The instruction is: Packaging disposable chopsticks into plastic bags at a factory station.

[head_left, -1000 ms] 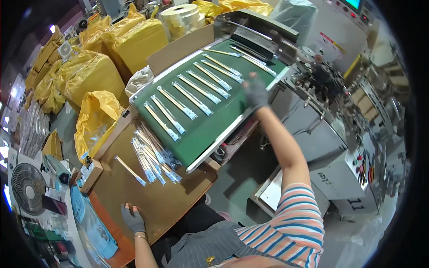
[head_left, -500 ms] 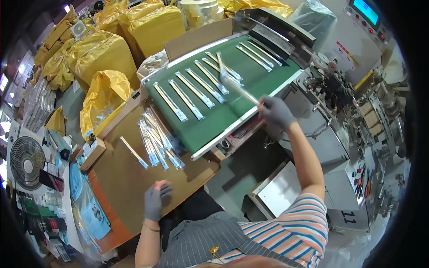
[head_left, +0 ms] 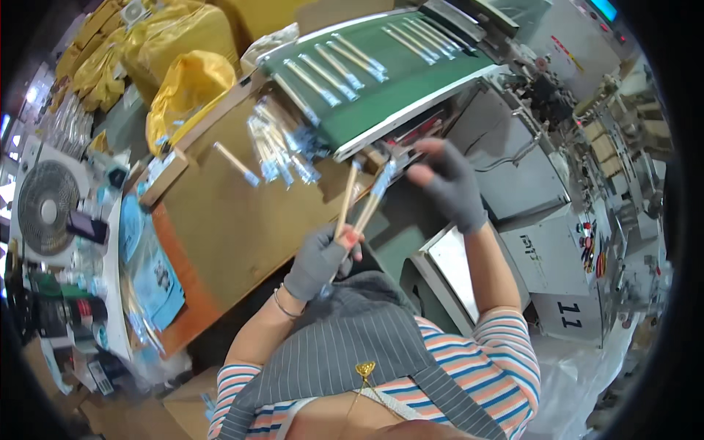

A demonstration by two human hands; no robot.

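My left hand (head_left: pixel 320 262), in a grey fingertip-free glove, is closed around wrapped chopsticks (head_left: pixel 375 196) in front of my apron. These pale wooden sticks in clear film, with a blue end, fan out upward from my fingers. My right hand (head_left: pixel 453 188), gloved alike, is beside their upper ends, its thumb and fingers apart; I see nothing gripped in it. On the brown table (head_left: pixel 220 242) lies a loose pile of the same chopstick packets (head_left: pixel 275 147), and a single packet (head_left: pixel 236 163) lies left of it. Several more rest in rows on the green conveyor belt (head_left: pixel 389 103).
A yellow bag (head_left: pixel 187 92) stands open beyond the table's left edge. Blue printed sheets (head_left: pixel 152 268) and a fan (head_left: pixel 53 198) are at the left. Machinery with cables and a grey cabinet (head_left: pixel 546 257) flanks my right arm.
My right hand has come back from the belt and opened. My left hand, empty before, has risen rightward and now grips chopsticks. The view has shifted, so the belt appears higher.
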